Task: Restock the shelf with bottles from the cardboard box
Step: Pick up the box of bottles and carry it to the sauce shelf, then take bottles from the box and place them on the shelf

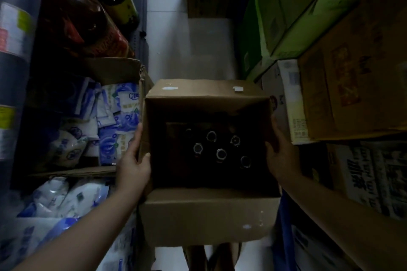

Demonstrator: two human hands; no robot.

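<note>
While the left hand [134, 161] clasps the box [207, 211] by its left wall and the right hand [280, 158] presses its right wall, five or so dark bottles [221, 153] stand capped inside the box. None looks shelved yet; judging by that, restocking has barely begun.

Dim aisle, pale tiled floor [169, 35]

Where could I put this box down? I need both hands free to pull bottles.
The only bare patch is the pale floor beyond the cardboard box, between the left shelf of blue-and-white packets and the stacked cartons on the right. Both sides are packed full.
</note>
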